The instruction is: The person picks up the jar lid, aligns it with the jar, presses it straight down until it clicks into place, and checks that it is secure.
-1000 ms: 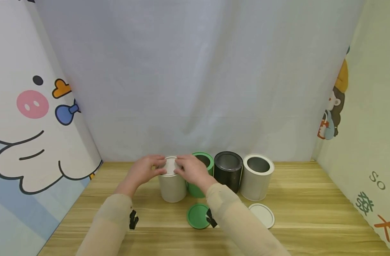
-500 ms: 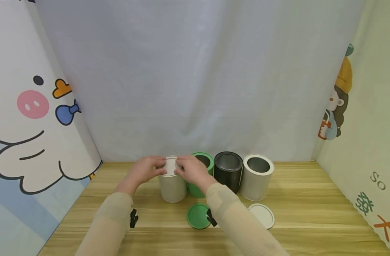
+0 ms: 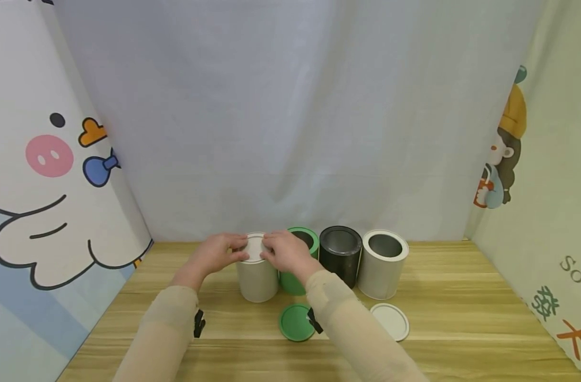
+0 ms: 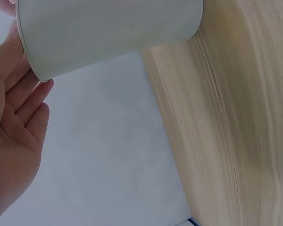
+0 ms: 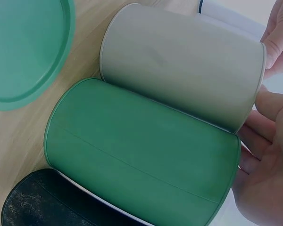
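A white can [image 3: 258, 284] stands upright at the left end of a row, with a white lid [image 3: 254, 248] over its top. My left hand [image 3: 216, 253] rests on the left edge of the lid, thumb nearer me and fingers toward the back. On the opposite edge, my right hand [image 3: 288, 252] touches the lid in much the same way. In the left wrist view, the left fingers [image 4: 26, 92] lie extended along the top rim of the can. The right wrist view has the right thumb [image 5: 271, 101] at the rim, fingers beside it.
Beside the white can stands a green can [image 3: 291, 284] with an uncovered top, then a black can [image 3: 338, 268] and another uncovered white can [image 3: 378, 278]. A green lid [image 3: 295, 322] and a white lid [image 3: 393, 321] lie on the wooden table [image 3: 243, 353] in front.
Both hands stay at the lid with almost no movement. The cans and the loose lids have not moved.
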Action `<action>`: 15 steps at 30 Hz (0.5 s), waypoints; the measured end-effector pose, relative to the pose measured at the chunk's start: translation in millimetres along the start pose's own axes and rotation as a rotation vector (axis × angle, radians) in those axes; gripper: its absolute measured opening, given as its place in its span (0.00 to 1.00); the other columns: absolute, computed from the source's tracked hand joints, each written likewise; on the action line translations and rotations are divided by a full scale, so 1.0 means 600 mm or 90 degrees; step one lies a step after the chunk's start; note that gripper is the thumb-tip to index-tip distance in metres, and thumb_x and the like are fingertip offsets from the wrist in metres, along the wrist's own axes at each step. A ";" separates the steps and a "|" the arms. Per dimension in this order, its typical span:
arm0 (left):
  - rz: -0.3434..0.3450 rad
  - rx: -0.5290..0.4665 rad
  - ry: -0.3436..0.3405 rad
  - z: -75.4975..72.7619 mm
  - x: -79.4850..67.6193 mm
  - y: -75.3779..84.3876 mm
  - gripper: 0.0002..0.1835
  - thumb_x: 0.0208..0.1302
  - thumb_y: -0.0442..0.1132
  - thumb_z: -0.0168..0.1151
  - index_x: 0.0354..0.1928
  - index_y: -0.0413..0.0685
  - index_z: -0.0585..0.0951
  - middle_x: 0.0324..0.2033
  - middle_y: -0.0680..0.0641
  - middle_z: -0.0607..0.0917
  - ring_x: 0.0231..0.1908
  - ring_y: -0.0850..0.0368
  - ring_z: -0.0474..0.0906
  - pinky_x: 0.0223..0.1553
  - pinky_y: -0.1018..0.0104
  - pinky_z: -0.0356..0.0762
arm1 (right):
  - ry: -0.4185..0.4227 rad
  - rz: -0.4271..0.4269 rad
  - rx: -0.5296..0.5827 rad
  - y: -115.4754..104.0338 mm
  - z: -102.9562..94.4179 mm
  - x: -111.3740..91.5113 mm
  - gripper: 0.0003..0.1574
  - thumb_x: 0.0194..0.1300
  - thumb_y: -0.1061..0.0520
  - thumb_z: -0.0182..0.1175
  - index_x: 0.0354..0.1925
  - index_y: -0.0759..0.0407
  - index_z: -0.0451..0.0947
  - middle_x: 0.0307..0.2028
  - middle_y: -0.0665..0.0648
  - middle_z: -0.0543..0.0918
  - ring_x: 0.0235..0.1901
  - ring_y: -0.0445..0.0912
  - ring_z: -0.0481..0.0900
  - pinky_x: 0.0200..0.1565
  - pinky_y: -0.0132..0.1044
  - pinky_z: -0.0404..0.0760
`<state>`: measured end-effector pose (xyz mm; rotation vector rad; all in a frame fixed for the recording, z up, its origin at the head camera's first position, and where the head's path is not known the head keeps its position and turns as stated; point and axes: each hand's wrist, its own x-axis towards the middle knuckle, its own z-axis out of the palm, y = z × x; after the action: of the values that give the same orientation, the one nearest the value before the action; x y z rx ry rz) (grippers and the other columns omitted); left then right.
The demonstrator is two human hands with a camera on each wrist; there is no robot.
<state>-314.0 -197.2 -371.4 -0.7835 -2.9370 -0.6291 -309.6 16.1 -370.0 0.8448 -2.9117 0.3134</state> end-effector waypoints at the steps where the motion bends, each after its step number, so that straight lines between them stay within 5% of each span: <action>1: 0.001 -0.001 0.000 0.000 0.000 0.000 0.27 0.68 0.46 0.64 0.64 0.38 0.76 0.64 0.39 0.75 0.64 0.38 0.69 0.63 0.44 0.68 | 0.000 -0.001 -0.001 0.000 0.000 0.000 0.25 0.73 0.46 0.57 0.64 0.52 0.77 0.65 0.51 0.75 0.67 0.48 0.67 0.72 0.43 0.58; 15: 0.002 -0.003 -0.001 0.002 -0.001 -0.003 0.27 0.68 0.46 0.63 0.64 0.38 0.76 0.64 0.39 0.75 0.65 0.37 0.68 0.64 0.43 0.67 | 0.008 -0.034 -0.030 0.005 0.007 -0.001 0.24 0.75 0.48 0.55 0.65 0.54 0.76 0.66 0.52 0.74 0.68 0.48 0.67 0.71 0.46 0.58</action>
<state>-314.4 -198.2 -373.3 -0.7894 -2.9356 -0.6369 -310.7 17.8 -374.8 0.9075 -2.8673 0.2449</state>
